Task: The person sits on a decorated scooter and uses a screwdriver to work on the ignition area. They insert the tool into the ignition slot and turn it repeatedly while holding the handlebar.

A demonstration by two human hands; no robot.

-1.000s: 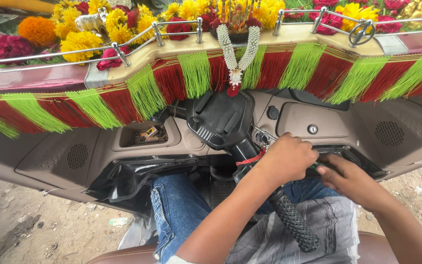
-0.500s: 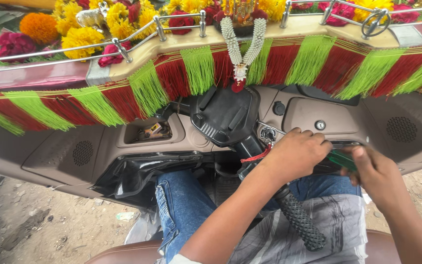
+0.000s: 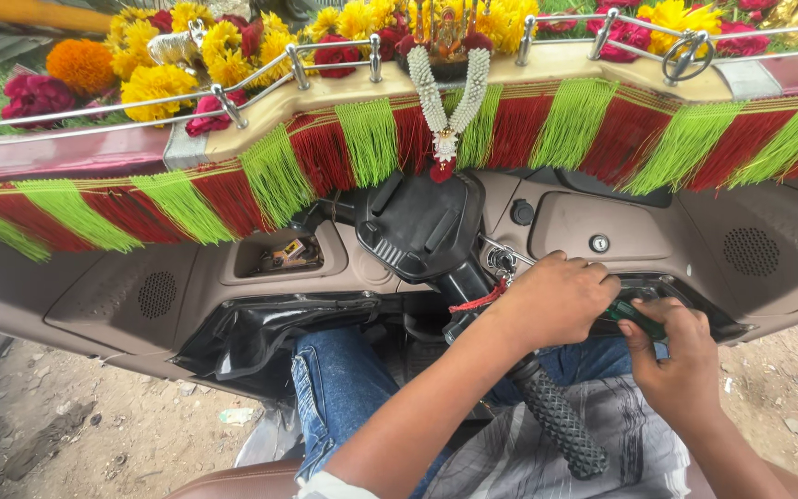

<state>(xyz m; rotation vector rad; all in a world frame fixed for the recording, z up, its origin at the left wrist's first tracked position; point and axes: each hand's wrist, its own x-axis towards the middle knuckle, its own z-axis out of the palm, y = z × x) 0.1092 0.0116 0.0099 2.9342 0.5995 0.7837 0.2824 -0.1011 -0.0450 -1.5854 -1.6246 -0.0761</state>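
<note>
The fingers (image 3: 644, 334) of the right hand (image 3: 681, 365) are closed on a small green tool (image 3: 633, 317), just right of the handlebar grip (image 3: 561, 423). The left hand (image 3: 556, 298) is curled beside it. A small coloured packet (image 3: 290, 252) lies in the dashboard pocket (image 3: 242, 268), left of the grip.

Both arms reach forward, left hand (image 3: 556, 300) fisted knuckles-up, right hand (image 3: 676, 356) just beside it with fingers (image 3: 634, 333) curled.
</note>
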